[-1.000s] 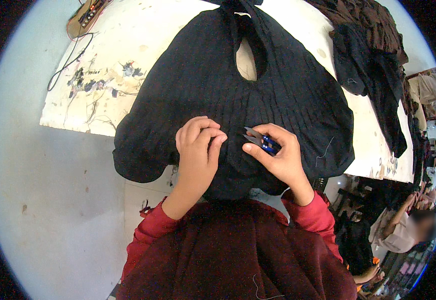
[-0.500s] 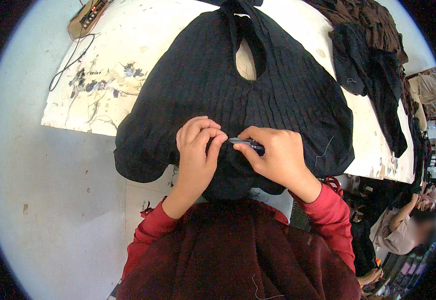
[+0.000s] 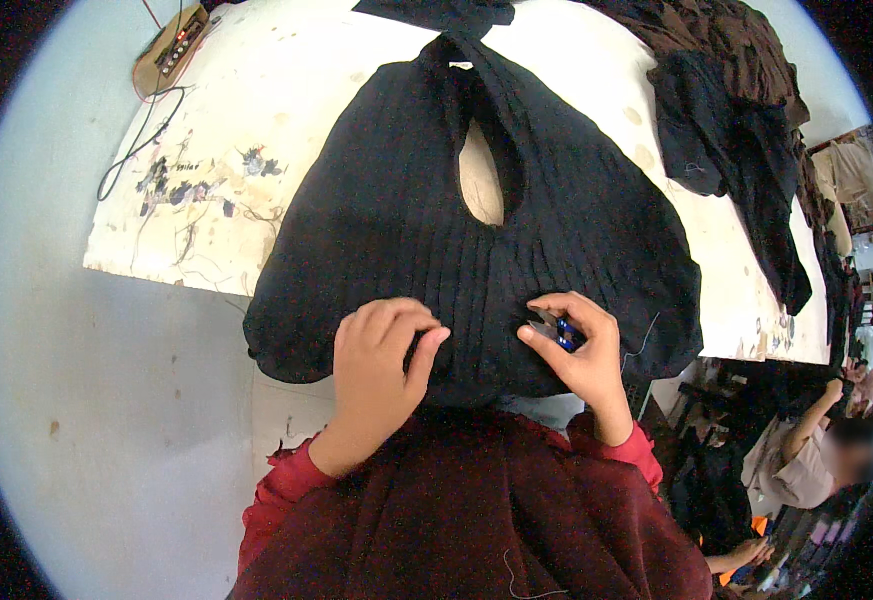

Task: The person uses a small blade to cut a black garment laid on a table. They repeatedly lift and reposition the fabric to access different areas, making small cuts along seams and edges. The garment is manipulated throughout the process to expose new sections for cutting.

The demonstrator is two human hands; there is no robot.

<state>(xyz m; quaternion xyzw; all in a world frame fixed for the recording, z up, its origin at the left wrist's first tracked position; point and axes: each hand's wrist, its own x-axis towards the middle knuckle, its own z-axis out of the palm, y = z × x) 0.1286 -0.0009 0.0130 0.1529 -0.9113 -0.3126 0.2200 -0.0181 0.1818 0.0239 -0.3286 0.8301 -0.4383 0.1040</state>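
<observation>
A black pleated garment (image 3: 386, 200) with an oval neck opening is spread over the table and hangs past its near edge. My left hand (image 3: 381, 350) lies on its lower left part, fingers curled and thumb tip pinched against them on the cloth. In my right hand (image 3: 596, 350) is a small pair of thread snips (image 3: 564, 332) with blue on it. Its blades stand apart, pointing left toward the pleats. A pale loose thread (image 3: 644, 338) lies on the garment just right of that hand.
Dark and brown clothes (image 3: 736, 120) are heaped along the right side of the white table (image 3: 286, 90). A box with wires and a red light (image 3: 169, 50) sits at the far left. Thread scraps (image 3: 181, 190) lie nearby. Another person (image 3: 806, 460) is at the far right.
The garment has slid toward me, its neck opening now lower in view. Both hands have come nearer and farther apart. The snips' blades have moved away from my left fingertips.
</observation>
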